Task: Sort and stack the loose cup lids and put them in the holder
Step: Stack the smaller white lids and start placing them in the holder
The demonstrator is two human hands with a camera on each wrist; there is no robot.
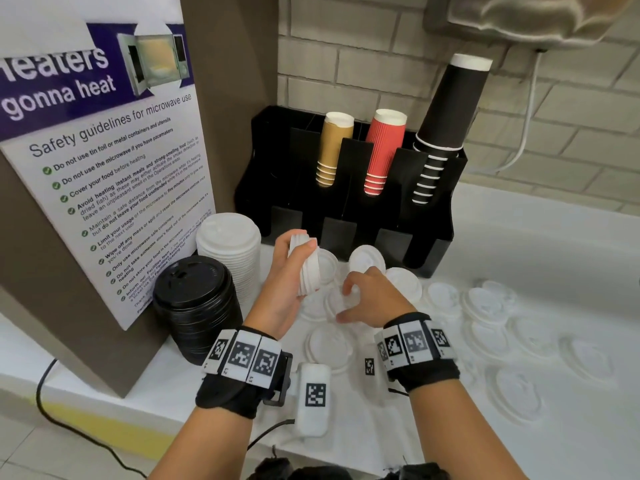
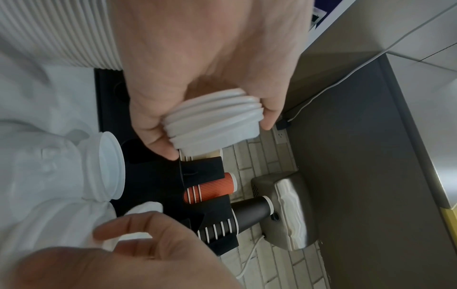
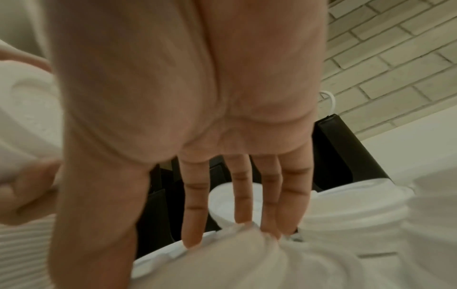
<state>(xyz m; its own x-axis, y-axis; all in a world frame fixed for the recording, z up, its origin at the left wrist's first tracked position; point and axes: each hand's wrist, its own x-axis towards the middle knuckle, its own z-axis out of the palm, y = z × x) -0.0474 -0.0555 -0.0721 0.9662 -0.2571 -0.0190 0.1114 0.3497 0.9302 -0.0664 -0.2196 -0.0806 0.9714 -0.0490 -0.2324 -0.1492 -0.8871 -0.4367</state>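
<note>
My left hand (image 1: pixel 304 258) grips a short stack of white lids (image 1: pixel 309 271) (image 2: pixel 212 117), tilted on edge, above the counter in front of the black holder (image 1: pixel 433 209) (image 2: pixel 210 172). Just to its right my right hand (image 1: pixel 346 303) reaches down over a single white lid (image 1: pixel 333 303) (image 3: pixel 247 264). Its fingertips (image 3: pixel 243 219) sit on the lid's far rim and the thumb on the near side. Several more loose white lids (image 1: pixel 485 306) lie scattered over the white counter to the right, and two lean against the holder's base (image 1: pixel 367 258).
A tall stack of white lids (image 1: pixel 228 244) and a stack of black lids (image 1: pixel 197 299) stand at the left by a brown panel with a poster (image 1: pixel 104 168). The holder's back slots carry tan (image 1: pixel 332 147), red (image 1: pixel 384 150) and black cups (image 1: pixel 446 116).
</note>
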